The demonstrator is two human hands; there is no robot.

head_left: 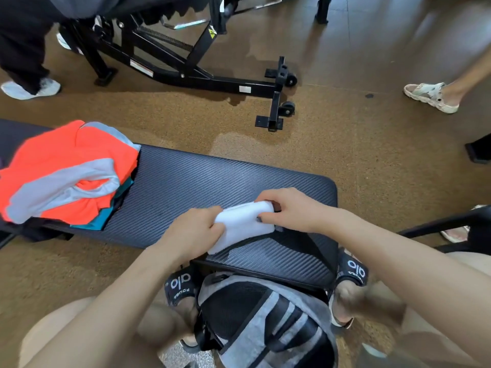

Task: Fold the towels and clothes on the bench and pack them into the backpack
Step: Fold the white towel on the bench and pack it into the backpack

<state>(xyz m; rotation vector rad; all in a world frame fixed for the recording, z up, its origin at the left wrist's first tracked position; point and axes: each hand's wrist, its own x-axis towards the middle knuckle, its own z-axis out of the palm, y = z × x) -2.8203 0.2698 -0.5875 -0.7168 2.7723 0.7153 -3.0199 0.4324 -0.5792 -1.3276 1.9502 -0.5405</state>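
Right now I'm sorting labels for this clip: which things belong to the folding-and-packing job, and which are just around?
Job: white towel, gripped by left hand and right hand; orange and grey clothes; bench; backpack.
Just around: black gym machine frame; bystander's white sandal.

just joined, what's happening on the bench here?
A person sits at a black padded bench, folding a small white towel with both hands: the left hand pinches its left end, the right hand grips its far right edge. A pile of orange-and-grey clothes waits unfolded at the bench's left end. The grey backpack sits on the floor between the person's feet; whether it holds anything cannot be seen.
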